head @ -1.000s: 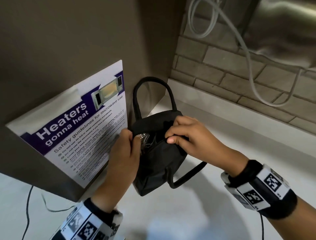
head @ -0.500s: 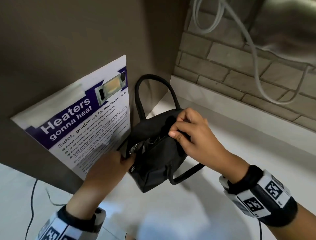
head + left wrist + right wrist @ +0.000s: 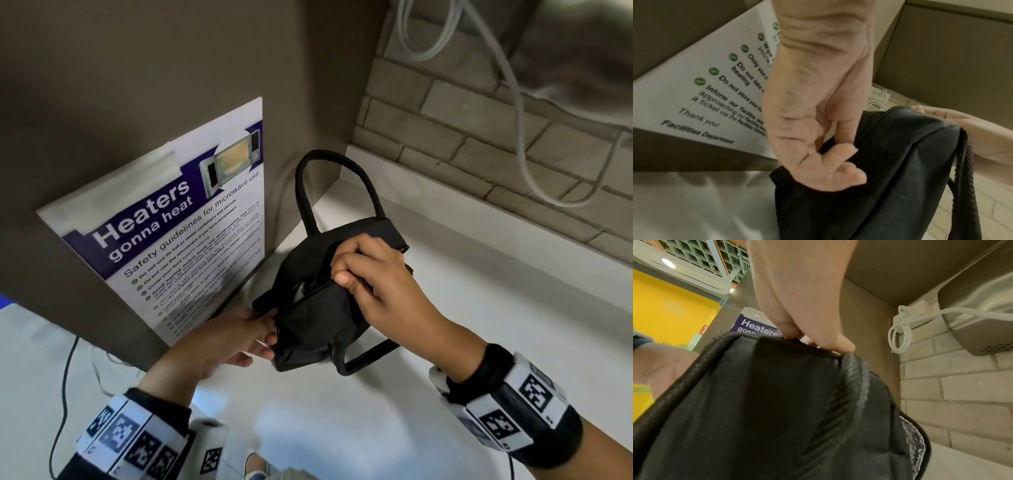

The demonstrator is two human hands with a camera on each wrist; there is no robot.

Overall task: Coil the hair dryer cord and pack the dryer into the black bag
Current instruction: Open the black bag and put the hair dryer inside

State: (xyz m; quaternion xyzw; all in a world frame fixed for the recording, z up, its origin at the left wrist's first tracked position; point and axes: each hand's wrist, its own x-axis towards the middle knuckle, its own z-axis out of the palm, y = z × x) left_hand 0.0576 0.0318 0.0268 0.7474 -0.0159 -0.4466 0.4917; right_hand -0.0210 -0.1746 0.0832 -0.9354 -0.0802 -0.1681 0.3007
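Note:
The black bag (image 3: 318,325) stands on the white counter (image 3: 479,308) with one handle upright and the other lying in front. My left hand (image 3: 263,332) grips the bag's left end, its fingers (image 3: 840,152) curled into the fabric of the bag (image 3: 900,178). My right hand (image 3: 346,274) pinches the top edge by the zipper, and its fingertips (image 3: 824,345) sit on the rim of the bag (image 3: 766,402). Only a narrow slit of the bag's mouth shows. The hair dryer and its cord are hidden from every view.
A microwave safety poster (image 3: 178,233) hangs on the brown panel just left of the bag. Behind are a brick wall (image 3: 479,120), a looped white cable (image 3: 513,102) and a steel appliance (image 3: 982,305). A thin black cable (image 3: 65,377) hangs at the lower left.
My left hand dropped from the bag's mouth to its left end. The opening has narrowed, and the shiny item seen inside before is now covered. The right hand kept its pinch.

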